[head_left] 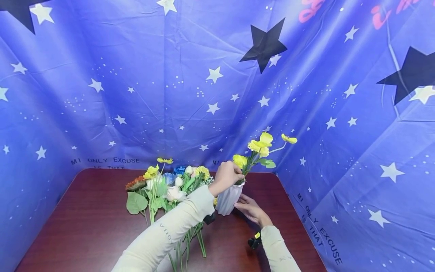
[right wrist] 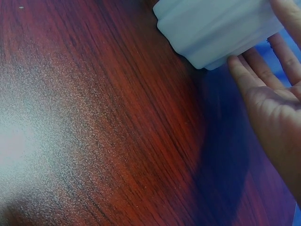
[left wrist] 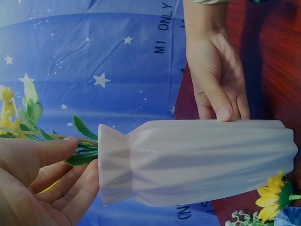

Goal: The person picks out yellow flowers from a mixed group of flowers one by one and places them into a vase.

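Note:
A white pleated vase point(head_left: 228, 199) stands on the table, lying sideways across the left wrist view. Yellow flowers point(head_left: 259, 145) with green leaves rise from its mouth and lean right. My left hand point(head_left: 227, 176) is at the vase's rim, pinching the green stems point(left wrist: 87, 153) between thumb and fingers. Low on the vase's right side, my right hand point(head_left: 252, 210) touches the wall with its thumb tip and extended fingers point(right wrist: 263, 70). Part of those fingers is hidden behind the vase.
Left of the vase lies a bunch of mixed flowers point(head_left: 175, 193), stems toward the front, partly covered by my left sleeve point(head_left: 173, 226). A small black object with a yellow piece point(head_left: 254, 241) is by the right forearm. A starry blue curtain point(head_left: 153, 94) surrounds the table point(head_left: 85, 223).

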Demonstrator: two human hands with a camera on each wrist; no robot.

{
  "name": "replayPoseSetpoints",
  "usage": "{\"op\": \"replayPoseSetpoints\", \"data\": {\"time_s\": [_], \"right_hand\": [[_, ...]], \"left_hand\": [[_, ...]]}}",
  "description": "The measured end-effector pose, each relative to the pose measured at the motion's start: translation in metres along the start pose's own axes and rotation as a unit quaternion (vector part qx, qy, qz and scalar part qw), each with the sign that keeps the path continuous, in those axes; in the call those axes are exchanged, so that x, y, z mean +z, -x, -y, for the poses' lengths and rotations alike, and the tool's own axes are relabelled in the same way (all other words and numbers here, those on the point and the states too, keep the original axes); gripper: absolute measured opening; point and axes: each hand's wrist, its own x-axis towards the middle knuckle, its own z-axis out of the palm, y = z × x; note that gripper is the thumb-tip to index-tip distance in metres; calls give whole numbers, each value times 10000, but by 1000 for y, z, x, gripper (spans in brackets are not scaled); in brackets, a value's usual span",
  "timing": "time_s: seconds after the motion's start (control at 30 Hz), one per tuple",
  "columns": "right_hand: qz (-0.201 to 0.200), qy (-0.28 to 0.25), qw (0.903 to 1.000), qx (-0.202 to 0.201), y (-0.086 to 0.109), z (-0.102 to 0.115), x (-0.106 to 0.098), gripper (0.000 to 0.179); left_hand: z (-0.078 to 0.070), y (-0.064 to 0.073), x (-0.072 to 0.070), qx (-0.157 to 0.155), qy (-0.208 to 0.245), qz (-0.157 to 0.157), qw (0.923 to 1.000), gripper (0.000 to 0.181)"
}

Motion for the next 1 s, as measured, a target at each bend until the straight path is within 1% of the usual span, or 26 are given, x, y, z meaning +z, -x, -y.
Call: {"op": "replayPoseSetpoints", "data": {"time_s": [0.2, 0.43, 0.67, 0.87, 1.0], "right_hand": [[-29, -42, 10000, 34, -2, -1, 0, 70], [-39, -117, 9999, 52, -1, 1, 2, 71], [19, 15, 10000, 77, 0, -1, 2, 70], [-86, -20, 9999, 142, -1, 3, 2, 73], [-72, -32, 9998, 180, -1, 3, 1, 73]], "left_hand": [[-3, -1, -2, 63, -273, 177, 9995, 4], [-2, -4, -1, -32, -449, 320, 9985, 5], [-2, -2, -1, -160, -540, 481, 9973, 4], [-4, -5, -2, -202, -644, 478, 9966, 5], [-6, -6, -2, -228, -766, 454, 9958, 5]]}}
